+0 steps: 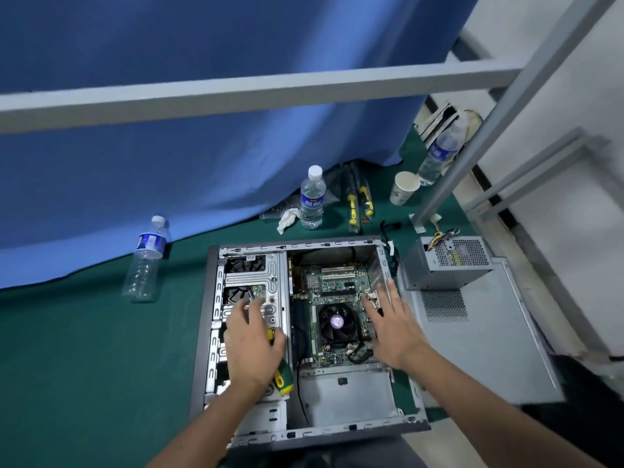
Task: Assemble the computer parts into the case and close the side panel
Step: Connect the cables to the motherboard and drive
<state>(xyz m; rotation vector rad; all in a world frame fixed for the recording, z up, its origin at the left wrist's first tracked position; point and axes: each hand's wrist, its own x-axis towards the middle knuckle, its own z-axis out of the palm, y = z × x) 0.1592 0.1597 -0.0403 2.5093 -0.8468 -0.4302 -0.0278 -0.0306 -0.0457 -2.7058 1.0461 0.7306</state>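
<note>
The open computer case (202, 332) lies flat on the green mat. Its motherboard (337, 282) with a black CPU fan (337, 324) sits in the right half, and a metal drive cage (270, 275) fills the left. My left hand (251, 346) is over the drive cage, fingers reaching forward onto the metal. Its thumb and palm hold a green and yellow screwdriver (283, 376). With fingers spread and nothing in it, my right hand (393, 327) hovers over the motherboard's right edge. The grey power supply (445, 265) stands outside the case on the loose side panel (479, 349).
Three water bottles (312, 199) (147, 261) (439, 153), a paper cup (403, 188), a crumpled tissue (287, 219) and two yellow-handled tools (359, 204) lie beyond the case. A grey frame bar (236, 96) crosses overhead, and its post (456, 170) stands at the right. A blue cloth (169, 180) hangs behind.
</note>
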